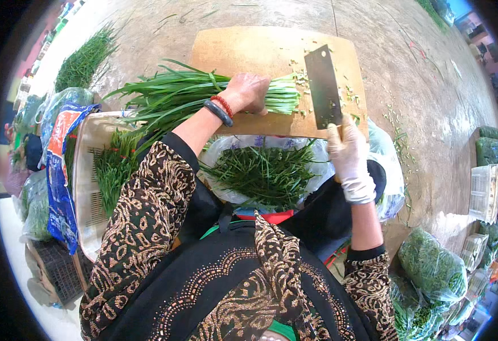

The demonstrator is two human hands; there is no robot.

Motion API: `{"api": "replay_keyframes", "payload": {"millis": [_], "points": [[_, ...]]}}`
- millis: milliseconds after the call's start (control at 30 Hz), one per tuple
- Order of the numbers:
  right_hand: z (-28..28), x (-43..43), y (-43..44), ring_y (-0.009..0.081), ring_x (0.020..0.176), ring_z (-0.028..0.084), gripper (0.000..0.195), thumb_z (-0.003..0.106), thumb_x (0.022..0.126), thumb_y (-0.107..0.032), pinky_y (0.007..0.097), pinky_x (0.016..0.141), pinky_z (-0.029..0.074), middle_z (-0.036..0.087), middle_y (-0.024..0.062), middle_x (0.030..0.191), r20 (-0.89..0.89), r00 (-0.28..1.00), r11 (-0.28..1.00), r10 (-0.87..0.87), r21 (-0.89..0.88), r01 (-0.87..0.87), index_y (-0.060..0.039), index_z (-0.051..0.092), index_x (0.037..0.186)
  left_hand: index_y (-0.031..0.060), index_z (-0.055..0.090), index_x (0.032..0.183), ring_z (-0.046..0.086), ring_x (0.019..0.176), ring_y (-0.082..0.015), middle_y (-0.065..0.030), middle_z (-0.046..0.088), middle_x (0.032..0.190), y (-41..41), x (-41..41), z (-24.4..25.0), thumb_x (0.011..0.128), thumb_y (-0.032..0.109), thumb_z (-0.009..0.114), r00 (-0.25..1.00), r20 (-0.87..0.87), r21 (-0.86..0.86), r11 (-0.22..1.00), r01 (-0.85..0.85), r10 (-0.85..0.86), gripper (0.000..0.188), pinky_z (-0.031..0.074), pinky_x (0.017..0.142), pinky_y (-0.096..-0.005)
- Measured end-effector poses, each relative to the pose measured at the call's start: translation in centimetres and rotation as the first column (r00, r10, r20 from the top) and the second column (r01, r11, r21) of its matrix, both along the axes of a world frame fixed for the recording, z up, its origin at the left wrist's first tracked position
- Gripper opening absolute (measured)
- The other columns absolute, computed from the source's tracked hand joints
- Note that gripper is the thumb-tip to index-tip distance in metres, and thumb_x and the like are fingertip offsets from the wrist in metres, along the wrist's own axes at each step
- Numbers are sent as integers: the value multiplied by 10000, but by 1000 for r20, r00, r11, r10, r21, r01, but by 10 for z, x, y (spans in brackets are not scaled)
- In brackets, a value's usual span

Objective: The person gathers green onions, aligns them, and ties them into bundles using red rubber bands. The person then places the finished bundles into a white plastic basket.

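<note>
On the wooden board (249,47) lies a bunch of long green leafy stalks, like garlic chives (180,91), their pale cut ends towards the right. My left hand (247,91), bare and with a red bead bracelet and a dark bangle at the wrist, is closed around the bunch near those ends. A cleaver (323,87) is held in my gloved right hand (346,147) at the board's right side, its broad blade over the board, a little apart from the stalk ends. Small chopped pieces (351,96) lie scattered around the blade.
Below the board, an open plastic bag (232,194) holds loose greens. A white plastic basket (87,179) with more greens stands at left, beside a blue printed bag (59,183). Bagged greens (434,264) lie at lower right, and a pile of greens (82,62) lies on the floor at upper left.
</note>
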State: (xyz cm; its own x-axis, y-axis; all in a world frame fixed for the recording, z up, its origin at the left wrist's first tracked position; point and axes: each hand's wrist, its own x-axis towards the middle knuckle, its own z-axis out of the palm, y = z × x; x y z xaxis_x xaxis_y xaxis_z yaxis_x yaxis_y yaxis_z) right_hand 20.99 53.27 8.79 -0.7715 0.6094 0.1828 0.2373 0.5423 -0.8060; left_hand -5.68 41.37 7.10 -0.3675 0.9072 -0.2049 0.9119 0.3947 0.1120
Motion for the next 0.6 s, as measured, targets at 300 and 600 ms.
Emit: {"api": "replay_keyframes", "payload": {"millis": [300,600], "points": [[-14,-37,-30,466,898,650,210,577,956,-114,501,762,535,647,289,963,184,983,943,-3,327,-58,22,562,1115,30,657,1039,709,916,-365,-198,726,926,5,-2,-4,629,303,852,997,-34,-47,996,-70,68,530,569,776,-454],[-1,-45,-10,485,911,643,214,568,945,-95,499,769,538,640,317,918,273,953,961,132,201,-191,57,553,1094,31,618,981,708,855,-384,-188,713,854,-5,12,-7,647,253,844,997,-69,126,991,-33,42,461,571,755,-465]]}}
